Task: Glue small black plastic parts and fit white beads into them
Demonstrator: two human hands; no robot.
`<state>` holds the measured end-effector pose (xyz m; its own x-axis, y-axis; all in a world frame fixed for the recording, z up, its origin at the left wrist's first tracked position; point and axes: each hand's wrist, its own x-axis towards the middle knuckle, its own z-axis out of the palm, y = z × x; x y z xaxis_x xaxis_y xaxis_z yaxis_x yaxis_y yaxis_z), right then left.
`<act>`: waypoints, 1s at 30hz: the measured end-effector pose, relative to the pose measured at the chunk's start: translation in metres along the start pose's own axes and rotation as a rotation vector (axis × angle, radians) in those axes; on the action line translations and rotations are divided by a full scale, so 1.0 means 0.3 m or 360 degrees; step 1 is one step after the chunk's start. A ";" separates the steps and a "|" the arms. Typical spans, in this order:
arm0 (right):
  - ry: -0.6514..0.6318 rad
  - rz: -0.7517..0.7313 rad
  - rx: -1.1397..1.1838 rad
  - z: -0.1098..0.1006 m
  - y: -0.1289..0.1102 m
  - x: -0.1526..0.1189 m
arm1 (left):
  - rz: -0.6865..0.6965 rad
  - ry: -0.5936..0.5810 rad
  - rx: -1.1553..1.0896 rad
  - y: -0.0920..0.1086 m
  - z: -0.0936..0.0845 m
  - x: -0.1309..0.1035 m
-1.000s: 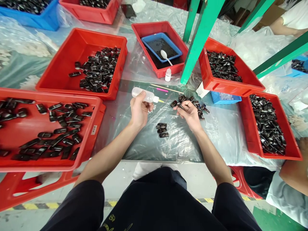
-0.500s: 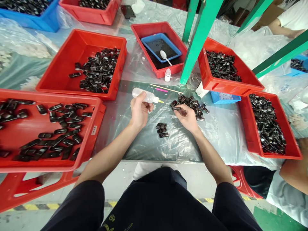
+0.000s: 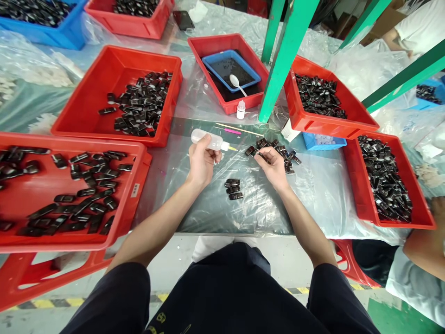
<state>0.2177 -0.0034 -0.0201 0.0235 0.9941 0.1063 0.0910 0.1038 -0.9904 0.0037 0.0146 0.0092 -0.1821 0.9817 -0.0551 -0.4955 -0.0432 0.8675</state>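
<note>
My left hand [image 3: 201,160] is closed around a clear squeeze bottle [image 3: 212,140] with a thin yellow needle tip, which points right. Between the fingertips of my right hand [image 3: 273,167] is a small black plastic part [image 3: 263,157], partly hidden by the fingers. The needle ends a short way left of that part. Beyond and beside my right hand lies a loose pile of similar black parts [image 3: 290,160]. Several more black parts [image 3: 233,189] lie in a small row on the plastic sheet, between my forearms.
Red bins of black parts stand left [image 3: 139,157] and right [image 3: 422,204]. Ahead, a red bin [image 3: 229,109] holds a blue tray [image 3: 255,80] with a white spoon [image 3: 236,82]. A small white bottle [image 3: 241,110], sticks and a green post [image 3: 278,69] stand nearby. Another person's arm [image 3: 426,246] is at right.
My right hand has turned the black part, which now slants and is more covered by the fingers. My left hand and the bottle stay almost still. The view has shifted slightly.
</note>
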 end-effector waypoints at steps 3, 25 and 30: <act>-0.0106 0.0051 0.0073 -0.001 0.014 0.002 | -0.0002 0.0009 -0.0005 -0.002 -0.001 -0.001; -0.0247 0.0088 -0.1550 0.027 -0.040 -0.053 | -0.0019 -0.0011 0.0068 -0.008 -0.001 0.000; -0.0197 0.0031 -0.1013 0.003 -0.034 -0.046 | -0.0025 0.0026 0.0083 -0.008 0.002 0.002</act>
<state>0.2155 -0.0182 -0.0116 -0.0806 0.9959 0.0404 0.6649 0.0840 -0.7422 0.0053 0.0155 0.0075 -0.1885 0.9791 -0.0765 -0.4535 -0.0177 0.8911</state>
